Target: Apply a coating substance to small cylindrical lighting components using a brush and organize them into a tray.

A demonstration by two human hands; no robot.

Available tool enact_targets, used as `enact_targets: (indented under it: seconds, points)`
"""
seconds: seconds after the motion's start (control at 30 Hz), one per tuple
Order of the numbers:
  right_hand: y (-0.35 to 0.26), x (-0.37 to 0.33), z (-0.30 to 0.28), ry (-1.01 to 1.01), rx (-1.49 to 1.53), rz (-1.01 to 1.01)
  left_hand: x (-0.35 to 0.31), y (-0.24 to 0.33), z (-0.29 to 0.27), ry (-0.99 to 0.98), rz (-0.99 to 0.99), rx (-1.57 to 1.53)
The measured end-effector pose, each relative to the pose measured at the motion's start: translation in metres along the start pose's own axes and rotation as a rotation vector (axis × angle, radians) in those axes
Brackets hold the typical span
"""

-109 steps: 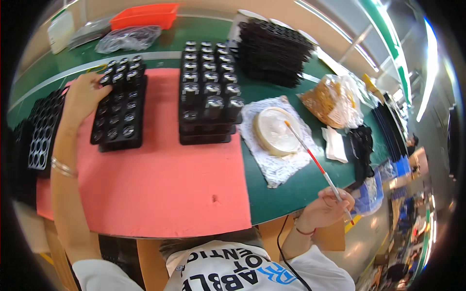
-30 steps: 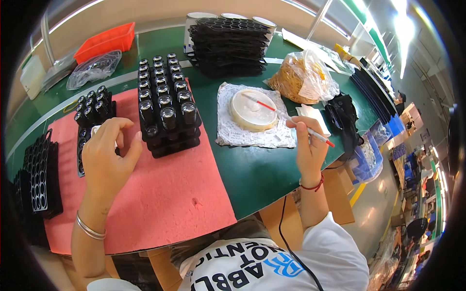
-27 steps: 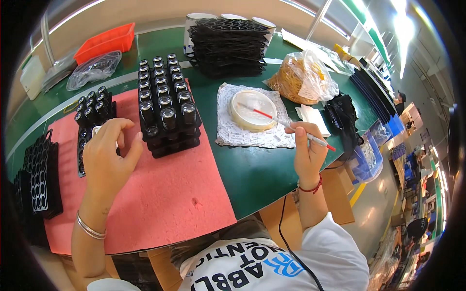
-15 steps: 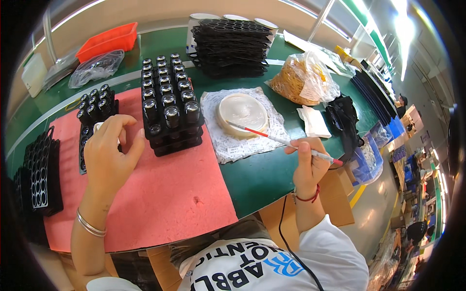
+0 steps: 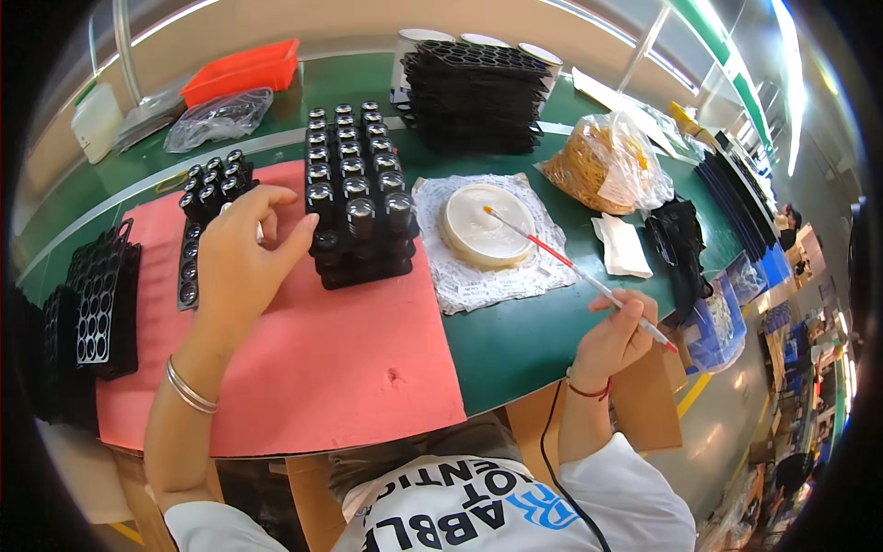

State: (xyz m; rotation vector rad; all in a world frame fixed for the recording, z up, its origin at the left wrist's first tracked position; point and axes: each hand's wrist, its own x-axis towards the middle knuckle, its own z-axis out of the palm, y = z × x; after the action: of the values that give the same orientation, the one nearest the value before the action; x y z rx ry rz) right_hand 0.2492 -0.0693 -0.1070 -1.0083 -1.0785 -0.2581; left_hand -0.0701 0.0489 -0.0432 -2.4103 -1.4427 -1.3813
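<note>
A thin paintbrush [image 5: 563,260], pale with a red section, is pinched in my right hand [image 5: 614,339]. Its orange-tinted tip lies over the round whitish dish [image 5: 469,197], at the surface inside. Under the dish is a crinkled, printed white sheet [image 5: 440,287]. My left hand [image 5: 241,256] is curled beside a black holder with several cylinders [image 5: 213,195]; something whitish shows at its fingers, mostly hidden. Right of that hand stands a taller black tray stack [image 5: 366,267], filled with upright dark cylinders with shiny tops [image 5: 361,213]. Both holders rest on a pink mat [image 5: 322,368].
Empty black hole trays [image 5: 101,317] stand at far left. Farther back are a red bin [image 5: 241,72], a clear plastic bag [image 5: 219,120] and piled black trays [image 5: 474,101]. A bag of yellowish pieces [image 5: 602,166], folded white paper [image 5: 622,247] and a black bundle [image 5: 679,241] lie right.
The brush tip has moved from the dish's near-left rim to its inner surface. My right hand sits slightly lower against the table. The whole view has shifted, with things appearing farther right.
</note>
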Motion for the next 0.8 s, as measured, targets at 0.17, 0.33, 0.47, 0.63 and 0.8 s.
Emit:
enact_targets:
  seconds: [0.17, 0.33, 0.47, 0.63, 0.8]
  points:
    - [0.0, 0.002, 0.003, 0.03, 0.063, 0.053, 0.009, 0.001, 0.009, -0.052, -0.076, -0.038]
    - [-0.002, 0.001, 0.004, 0.04, 0.134, 0.075, 0.01, -0.005, 0.015, -0.111, -0.172, -0.163]
    - [-0.001, 0.0, 0.006, 0.016, 0.099, 0.058, 0.005, 0.003, 0.008, 0.005, -0.126, -0.27]
    - [0.001, -0.002, 0.002, -0.047, -0.006, -0.014, -0.024, 0.038, -0.015, -0.201, 0.001, -0.251]
    - [-0.005, -0.004, 0.007, -0.066, -0.036, -0.038, -0.045, 0.037, 0.002, -0.432, 0.113, -0.252]
